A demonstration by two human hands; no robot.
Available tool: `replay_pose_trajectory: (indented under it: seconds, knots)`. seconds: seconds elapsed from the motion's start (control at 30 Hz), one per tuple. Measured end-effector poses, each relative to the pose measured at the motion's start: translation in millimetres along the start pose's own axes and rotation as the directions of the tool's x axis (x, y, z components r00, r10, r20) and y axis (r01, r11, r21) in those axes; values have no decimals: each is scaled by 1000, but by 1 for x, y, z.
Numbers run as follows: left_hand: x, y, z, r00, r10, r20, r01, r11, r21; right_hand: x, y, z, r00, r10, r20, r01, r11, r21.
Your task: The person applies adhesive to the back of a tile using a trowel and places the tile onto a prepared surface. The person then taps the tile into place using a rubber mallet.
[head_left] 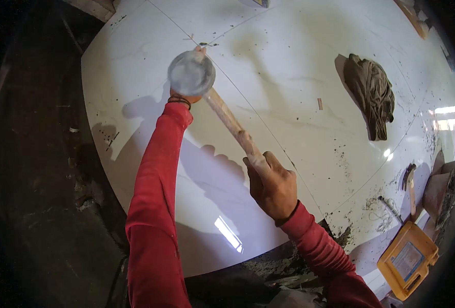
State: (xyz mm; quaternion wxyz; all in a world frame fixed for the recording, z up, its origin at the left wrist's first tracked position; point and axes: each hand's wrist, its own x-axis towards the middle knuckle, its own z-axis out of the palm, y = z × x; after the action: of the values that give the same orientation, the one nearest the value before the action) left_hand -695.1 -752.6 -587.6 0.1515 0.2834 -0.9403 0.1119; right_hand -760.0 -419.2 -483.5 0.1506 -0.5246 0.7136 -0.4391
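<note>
My right hand is closed around the lower end of the wooden handle of a mallet. The mallet's round grey head is raised toward the camera and slightly blurred. Behind that head lies my left hand, on or just over the floor; only its heel and some fingertips show, so its grip is hidden. Those fingertips reach to a spot where joints between the white tiles meet, beside small dark crumbs.
A crumpled brown cloth lies on the tiles to the right. Farther down that side are a hammer and a yellow plastic case. Dark rough ground borders the tiles on the left. Mortar shows near me.
</note>
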Motion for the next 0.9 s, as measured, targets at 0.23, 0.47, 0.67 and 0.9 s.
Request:
replay_pose_trajectory:
  seconds: [0.23,0.47,0.67,0.9]
  knots:
    - [19,23,-24,955,-226,194,229,973,8,-22,6,5,988,154,18,-154,987,47]
    - [14,14,-12,963,-263,64,268,958,-101,-27,26,8,963,233,132,-208,961,-182]
    - [19,21,-17,968,-247,33,249,967,-55,-34,29,10,975,222,7,-221,971,-89]
    - [7,51,-28,917,-338,211,340,940,29,-66,3,-24,906,373,201,-379,925,-9]
